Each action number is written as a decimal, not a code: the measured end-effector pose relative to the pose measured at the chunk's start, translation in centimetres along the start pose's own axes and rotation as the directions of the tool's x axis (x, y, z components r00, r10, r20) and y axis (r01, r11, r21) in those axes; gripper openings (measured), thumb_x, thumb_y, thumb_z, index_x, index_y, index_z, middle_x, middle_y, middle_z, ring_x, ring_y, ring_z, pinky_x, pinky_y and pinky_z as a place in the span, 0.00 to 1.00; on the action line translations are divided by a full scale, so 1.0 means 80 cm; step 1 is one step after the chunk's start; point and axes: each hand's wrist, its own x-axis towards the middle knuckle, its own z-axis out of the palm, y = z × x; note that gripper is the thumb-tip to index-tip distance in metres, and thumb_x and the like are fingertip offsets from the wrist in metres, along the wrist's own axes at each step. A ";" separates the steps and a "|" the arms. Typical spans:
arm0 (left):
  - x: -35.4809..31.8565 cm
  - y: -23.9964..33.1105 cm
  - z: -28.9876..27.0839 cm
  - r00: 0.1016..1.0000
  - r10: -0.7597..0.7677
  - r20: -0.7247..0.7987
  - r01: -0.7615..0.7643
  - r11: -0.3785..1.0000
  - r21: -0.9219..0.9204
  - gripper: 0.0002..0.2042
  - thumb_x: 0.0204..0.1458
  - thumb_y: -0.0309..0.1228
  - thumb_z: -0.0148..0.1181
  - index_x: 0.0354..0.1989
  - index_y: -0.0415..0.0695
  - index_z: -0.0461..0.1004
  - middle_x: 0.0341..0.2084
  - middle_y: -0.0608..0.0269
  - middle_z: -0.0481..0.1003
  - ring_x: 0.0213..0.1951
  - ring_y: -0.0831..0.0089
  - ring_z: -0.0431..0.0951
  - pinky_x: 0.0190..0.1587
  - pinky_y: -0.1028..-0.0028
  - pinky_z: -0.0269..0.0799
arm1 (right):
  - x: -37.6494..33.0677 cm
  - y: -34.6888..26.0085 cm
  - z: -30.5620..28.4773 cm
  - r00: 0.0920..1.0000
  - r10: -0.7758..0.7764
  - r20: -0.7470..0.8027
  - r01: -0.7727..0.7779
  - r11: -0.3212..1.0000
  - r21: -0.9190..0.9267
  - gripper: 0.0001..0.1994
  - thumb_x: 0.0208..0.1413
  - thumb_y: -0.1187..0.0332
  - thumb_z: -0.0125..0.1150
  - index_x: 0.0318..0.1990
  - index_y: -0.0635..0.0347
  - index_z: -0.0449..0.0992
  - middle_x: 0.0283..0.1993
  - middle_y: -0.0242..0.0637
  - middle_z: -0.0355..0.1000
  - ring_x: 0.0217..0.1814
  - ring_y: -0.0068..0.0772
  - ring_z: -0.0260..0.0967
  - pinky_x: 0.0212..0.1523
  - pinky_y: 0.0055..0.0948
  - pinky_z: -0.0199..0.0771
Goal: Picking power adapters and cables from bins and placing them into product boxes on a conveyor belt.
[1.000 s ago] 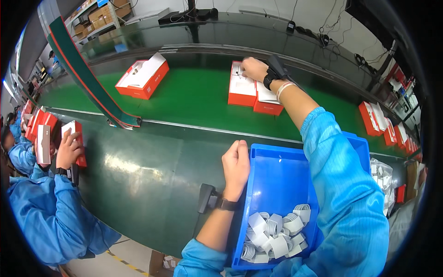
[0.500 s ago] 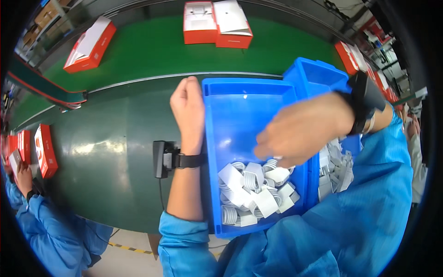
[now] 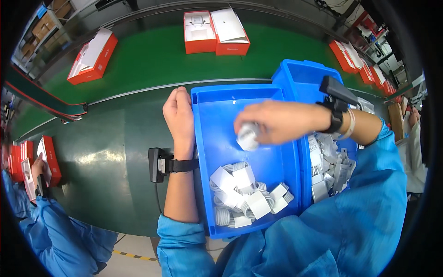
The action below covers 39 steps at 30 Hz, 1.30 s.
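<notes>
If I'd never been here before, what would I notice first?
Probably the big blue bin in the middle, with coiled white cables piled at its near end. Next, perhaps, the blurred right hand above it, holding a white coil. Farther back, an open red box stands on the green conveyor belt.

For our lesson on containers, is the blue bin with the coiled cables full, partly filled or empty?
Partly filled: coiled cables lie at the near end of the blue bin, while its bare floor shows beyond them.
</notes>
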 end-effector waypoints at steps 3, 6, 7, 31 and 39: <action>-0.001 0.001 -0.003 1.000 0.007 0.001 -0.007 1.000 0.012 0.18 0.63 0.33 0.48 0.18 0.44 0.61 0.15 0.76 0.59 0.21 0.86 0.55 0.23 0.79 0.51 | 0.022 0.031 -0.008 0.984 -0.010 -0.177 -0.006 0.996 -0.090 0.19 0.50 0.75 0.59 0.52 0.63 0.71 0.47 0.47 0.71 0.50 0.49 0.71 0.50 0.40 0.73; -0.001 0.003 -0.002 1.000 -0.005 0.009 0.005 0.999 0.039 0.18 0.63 0.33 0.48 0.18 0.43 0.62 0.15 0.75 0.60 0.22 0.86 0.56 0.24 0.79 0.53 | 0.014 0.036 0.020 0.915 -0.231 -0.330 0.067 0.896 -0.440 0.21 0.50 0.74 0.60 0.54 0.61 0.70 0.51 0.45 0.68 0.52 0.50 0.69 0.51 0.40 0.74; -0.001 0.004 -0.001 1.000 -0.011 0.005 0.010 0.999 0.038 0.18 0.63 0.32 0.48 0.18 0.43 0.62 0.15 0.75 0.59 0.22 0.86 0.56 0.24 0.79 0.53 | 0.010 0.023 0.019 0.929 -0.193 -0.315 0.034 0.894 -0.447 0.21 0.51 0.72 0.61 0.55 0.60 0.69 0.55 0.43 0.65 0.58 0.46 0.65 0.53 0.38 0.74; -0.008 0.012 -0.001 1.000 0.008 -0.025 -0.007 0.998 0.061 0.18 0.63 0.32 0.47 0.18 0.42 0.61 0.15 0.75 0.58 0.22 0.85 0.56 0.23 0.77 0.54 | 0.079 0.044 -0.180 0.769 -0.277 -0.576 -0.080 0.852 -0.517 0.19 0.48 0.69 0.63 0.49 0.62 0.72 0.47 0.46 0.77 0.51 0.45 0.76 0.53 0.37 0.75; -0.008 0.013 -0.003 1.000 0.012 -0.015 -0.010 0.996 0.092 0.17 0.63 0.32 0.47 0.20 0.40 0.62 0.16 0.73 0.59 0.23 0.84 0.57 0.25 0.76 0.55 | 0.134 0.155 -0.212 0.829 -0.079 -0.554 -0.137 0.931 -0.337 0.20 0.42 0.69 0.68 0.45 0.65 0.75 0.42 0.47 0.78 0.46 0.41 0.77 0.49 0.32 0.76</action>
